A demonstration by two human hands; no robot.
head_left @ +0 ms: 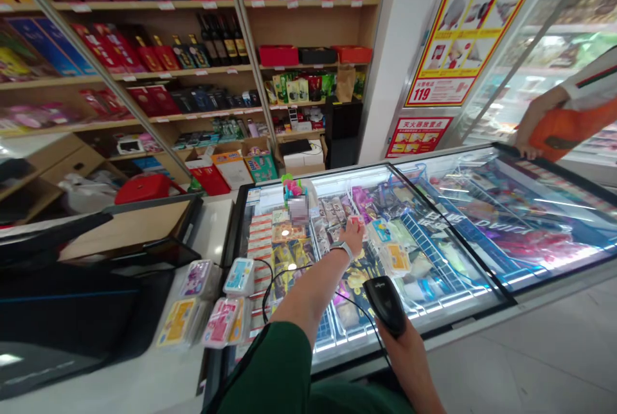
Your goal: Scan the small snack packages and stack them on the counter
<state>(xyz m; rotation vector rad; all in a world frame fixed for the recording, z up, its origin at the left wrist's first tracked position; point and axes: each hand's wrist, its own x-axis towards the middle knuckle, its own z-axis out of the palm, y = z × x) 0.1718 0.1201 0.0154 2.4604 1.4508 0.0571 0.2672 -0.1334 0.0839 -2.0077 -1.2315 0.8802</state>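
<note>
My left hand [354,238], a pale-banded watch [343,247] on its wrist, stretches forward over the glass freezer top. Its fingers are closed around a small red-and-white pack [355,221], mostly covered by the hand. A black barcode scanner [384,303] is gripped in my right hand [407,353], nearer to me, its head tilted up and forward. Right of my left hand, a blue-labelled plastic tub [382,231] and a yellow-labelled tub [397,259] lie on the glass. More tubs are at the left, among them a pink-labelled tub [222,319] and a blue-labelled tub [239,276].
The chest freezer [504,301] has a raised dark frame. A black cable [266,298] crosses its glass. A monitor [62,330] stands on the white counter [186,369] at left. Another person's hand [527,128] rests at the freezer's far right edge. Stocked shelves [212,6] line the back.
</note>
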